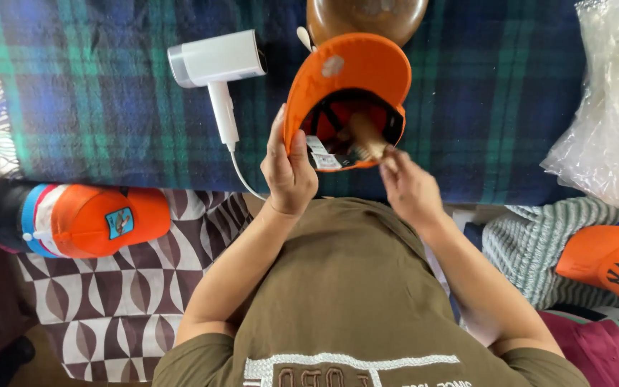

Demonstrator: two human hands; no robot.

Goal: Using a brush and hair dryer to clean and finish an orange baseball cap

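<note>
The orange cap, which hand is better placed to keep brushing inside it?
Probably the right hand: it already holds the wooden brush inside the orange cap. The left hand grips the cap's edge, steadying it.

Dark plaid blanket (pixel 109 107) over the work surface, brown patterned rug (pixel 130 301) below

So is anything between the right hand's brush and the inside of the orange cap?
Nothing visible. The right hand already has the wooden brush pushed into the opening of the orange cap, which the left hand holds by its edge over the plaid blanket.
</note>
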